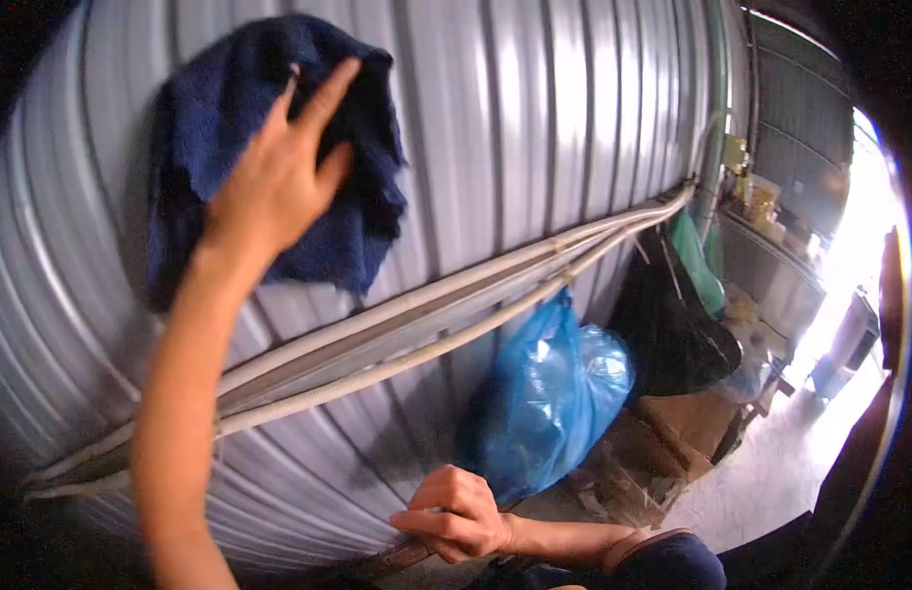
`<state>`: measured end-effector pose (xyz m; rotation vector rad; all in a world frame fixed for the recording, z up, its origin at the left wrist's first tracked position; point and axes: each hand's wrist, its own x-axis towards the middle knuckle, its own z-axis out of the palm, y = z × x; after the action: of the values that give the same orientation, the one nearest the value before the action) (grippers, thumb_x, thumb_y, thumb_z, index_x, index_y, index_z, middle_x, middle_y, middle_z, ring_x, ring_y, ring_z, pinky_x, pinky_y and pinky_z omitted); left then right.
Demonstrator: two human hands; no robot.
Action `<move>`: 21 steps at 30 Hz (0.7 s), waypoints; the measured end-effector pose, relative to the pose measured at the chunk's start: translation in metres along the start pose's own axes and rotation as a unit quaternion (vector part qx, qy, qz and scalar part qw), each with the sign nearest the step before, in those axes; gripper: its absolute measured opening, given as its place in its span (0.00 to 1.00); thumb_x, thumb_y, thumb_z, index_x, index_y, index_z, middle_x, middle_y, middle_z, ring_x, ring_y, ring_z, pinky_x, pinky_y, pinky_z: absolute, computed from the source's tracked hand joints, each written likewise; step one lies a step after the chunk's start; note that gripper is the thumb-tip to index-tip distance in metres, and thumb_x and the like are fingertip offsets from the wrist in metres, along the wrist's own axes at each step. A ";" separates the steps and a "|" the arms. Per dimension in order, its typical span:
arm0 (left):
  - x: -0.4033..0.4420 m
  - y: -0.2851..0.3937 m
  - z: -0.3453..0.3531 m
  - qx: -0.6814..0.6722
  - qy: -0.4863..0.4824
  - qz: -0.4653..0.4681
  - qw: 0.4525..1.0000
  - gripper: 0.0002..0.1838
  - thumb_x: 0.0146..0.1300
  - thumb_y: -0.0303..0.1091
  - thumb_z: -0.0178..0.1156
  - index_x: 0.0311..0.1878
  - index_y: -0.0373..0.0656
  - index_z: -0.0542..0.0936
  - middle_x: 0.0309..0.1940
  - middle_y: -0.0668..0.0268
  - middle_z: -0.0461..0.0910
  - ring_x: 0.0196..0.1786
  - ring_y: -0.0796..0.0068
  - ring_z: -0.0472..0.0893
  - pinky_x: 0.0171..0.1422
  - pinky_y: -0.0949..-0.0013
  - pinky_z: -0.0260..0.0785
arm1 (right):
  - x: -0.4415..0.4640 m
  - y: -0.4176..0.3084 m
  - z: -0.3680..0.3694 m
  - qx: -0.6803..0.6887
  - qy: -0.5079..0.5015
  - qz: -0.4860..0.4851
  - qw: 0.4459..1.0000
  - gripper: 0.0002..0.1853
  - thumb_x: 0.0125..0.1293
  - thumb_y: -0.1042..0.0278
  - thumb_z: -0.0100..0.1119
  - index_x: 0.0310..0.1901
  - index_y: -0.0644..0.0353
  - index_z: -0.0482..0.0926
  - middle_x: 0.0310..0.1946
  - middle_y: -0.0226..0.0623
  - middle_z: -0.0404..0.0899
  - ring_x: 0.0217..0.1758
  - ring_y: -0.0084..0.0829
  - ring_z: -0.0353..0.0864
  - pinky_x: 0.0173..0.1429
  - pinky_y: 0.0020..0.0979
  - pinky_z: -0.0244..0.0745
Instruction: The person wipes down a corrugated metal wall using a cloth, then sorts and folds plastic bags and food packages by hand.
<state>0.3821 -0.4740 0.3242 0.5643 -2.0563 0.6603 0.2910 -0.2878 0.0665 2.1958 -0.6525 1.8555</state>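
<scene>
A dark blue cloth (220, 108) hangs against the ribbed metal wall (456, 118) at upper left. My left hand (274, 182) is raised in front of it, fingers spread, the thumb apart on the right. Whether the fingertips press on the cloth I cannot tell. Low in the middle, my right hand (454, 513) is closed in a fist with the fingers curled in. Anything inside that fist is hidden or too small to name. Just above and right of it hangs a blue plastic bag (539, 403).
Pale conduits (377, 369) run slantwise along the wall below the cloth. Beyond the blue bag hang a black bag (672, 334) and a green bag (700, 265). Cardboard (682, 428) lies beneath them on the floor. A cluttered counter (770, 261) stands at far right near a bright opening.
</scene>
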 end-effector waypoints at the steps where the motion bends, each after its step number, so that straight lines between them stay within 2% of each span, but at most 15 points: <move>1: 0.018 -0.016 0.010 0.014 0.066 0.079 0.995 0.34 0.68 0.38 0.53 0.75 0.67 0.54 0.70 0.38 0.57 0.65 0.31 0.65 0.67 0.45 0.64 | -0.001 0.003 -0.006 -0.009 0.002 0.000 1.000 0.17 0.47 0.81 0.61 0.43 0.64 0.83 0.32 0.34 0.75 0.31 0.32 0.76 0.33 0.31 0.72; 3: 0.056 -0.015 -0.001 0.009 0.046 0.059 0.997 0.32 0.70 0.37 0.51 0.75 0.67 0.54 0.69 0.40 0.59 0.70 0.33 0.58 0.70 0.45 0.60 | -0.005 0.008 -0.019 -0.028 0.007 0.006 1.000 0.17 0.48 0.81 0.61 0.43 0.64 0.83 0.32 0.34 0.75 0.32 0.31 0.76 0.33 0.31 0.72; 5: 0.096 -0.031 -0.004 0.093 0.124 0.134 0.979 0.32 0.70 0.39 0.51 0.75 0.67 0.54 0.72 0.42 0.54 0.67 0.32 0.62 0.66 0.44 0.64 | -0.005 0.008 -0.034 -0.043 0.013 0.021 0.999 0.18 0.48 0.82 0.61 0.44 0.64 0.82 0.31 0.34 0.75 0.31 0.31 0.76 0.32 0.31 0.71; 6: 0.100 0.019 -0.035 0.030 0.012 -0.043 0.999 0.37 0.68 0.43 0.53 0.76 0.61 0.49 0.75 0.48 0.49 0.72 0.38 0.54 0.74 0.48 0.50 | -0.008 0.009 -0.043 -0.051 0.015 0.025 0.998 0.18 0.48 0.82 0.61 0.44 0.64 0.82 0.31 0.34 0.75 0.31 0.31 0.76 0.32 0.31 0.71; 9: 0.104 0.019 0.004 0.071 0.020 -0.218 0.973 0.38 0.70 0.44 0.52 0.77 0.55 0.45 0.77 0.53 0.46 0.75 0.53 0.59 0.77 0.53 0.52 | -0.022 0.012 -0.068 -0.074 0.030 0.045 0.996 0.18 0.48 0.82 0.62 0.44 0.65 0.82 0.31 0.35 0.76 0.30 0.31 0.76 0.32 0.31 0.71; 11: 0.086 0.009 0.025 0.120 0.148 -0.001 0.982 0.32 0.69 0.39 0.52 0.75 0.66 0.54 0.72 0.39 0.52 0.56 0.30 0.72 0.59 0.41 0.69 | -0.031 0.016 -0.080 -0.093 0.052 0.082 0.991 0.17 0.48 0.83 0.63 0.43 0.65 0.82 0.30 0.36 0.76 0.29 0.31 0.76 0.32 0.30 0.71; 12: 0.074 0.013 0.029 0.121 0.146 0.001 0.982 0.32 0.69 0.39 0.52 0.75 0.66 0.54 0.72 0.39 0.52 0.56 0.30 0.72 0.59 0.41 0.69 | -0.031 0.015 -0.087 -0.093 0.061 0.096 0.989 0.16 0.49 0.83 0.64 0.43 0.64 0.82 0.29 0.36 0.76 0.29 0.30 0.76 0.31 0.30 0.71; 14: 0.041 0.020 0.031 0.175 0.034 -0.046 0.983 0.32 0.70 0.42 0.51 0.75 0.65 0.54 0.73 0.40 0.49 0.56 0.30 0.72 0.58 0.41 0.69 | -0.039 0.022 -0.097 -0.096 0.062 0.096 0.989 0.16 0.49 0.83 0.64 0.43 0.64 0.82 0.29 0.36 0.76 0.29 0.30 0.76 0.31 0.30 0.71; 15: 0.021 0.012 0.039 0.174 0.045 0.016 0.984 0.33 0.71 0.42 0.50 0.76 0.62 0.52 0.74 0.42 0.47 0.58 0.29 0.71 0.57 0.42 0.70 | -0.043 0.022 -0.100 -0.101 0.061 0.097 0.988 0.16 0.50 0.84 0.64 0.43 0.64 0.82 0.29 0.36 0.76 0.29 0.30 0.76 0.31 0.29 0.71; 16: 0.001 0.019 0.039 0.176 -0.016 -0.003 0.984 0.33 0.70 0.40 0.50 0.76 0.59 0.53 0.74 0.40 0.46 0.61 0.30 0.68 0.61 0.43 0.68 | -0.039 0.021 -0.105 -0.107 0.066 0.102 0.987 0.15 0.50 0.84 0.64 0.42 0.63 0.83 0.29 0.35 0.76 0.29 0.30 0.76 0.31 0.30 0.71; 18: -0.032 0.033 0.041 0.091 -0.167 -0.032 0.981 0.34 0.66 0.32 0.55 0.75 0.55 0.58 0.74 0.39 0.46 0.67 0.31 0.63 0.70 0.48 0.62 | -0.038 0.024 -0.110 -0.094 0.063 0.096 0.989 0.17 0.50 0.82 0.63 0.45 0.63 0.82 0.31 0.36 0.76 0.30 0.31 0.76 0.31 0.30 0.71; 19: -0.037 0.043 0.043 0.030 -0.255 -0.076 0.964 0.36 0.61 0.27 0.56 0.74 0.54 0.60 0.74 0.47 0.52 0.70 0.32 0.59 0.74 0.49 0.57 | -0.037 0.025 -0.114 -0.091 0.059 0.086 0.990 0.19 0.51 0.79 0.62 0.47 0.62 0.81 0.34 0.36 0.76 0.31 0.32 0.75 0.31 0.31 0.72; 21: -0.024 0.049 0.042 -0.007 -0.257 0.029 0.966 0.38 0.57 0.24 0.56 0.73 0.53 0.61 0.73 0.57 0.59 0.72 0.36 0.56 0.78 0.50 0.49 | -0.028 0.029 -0.123 -0.095 0.039 0.066 0.993 0.20 0.49 0.79 0.63 0.48 0.63 0.81 0.35 0.36 0.76 0.32 0.32 0.75 0.32 0.31 0.72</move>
<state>0.3388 -0.4598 0.2726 0.7251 -2.5662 0.5728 0.1656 -0.2565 0.0591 1.9945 -0.9385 1.8434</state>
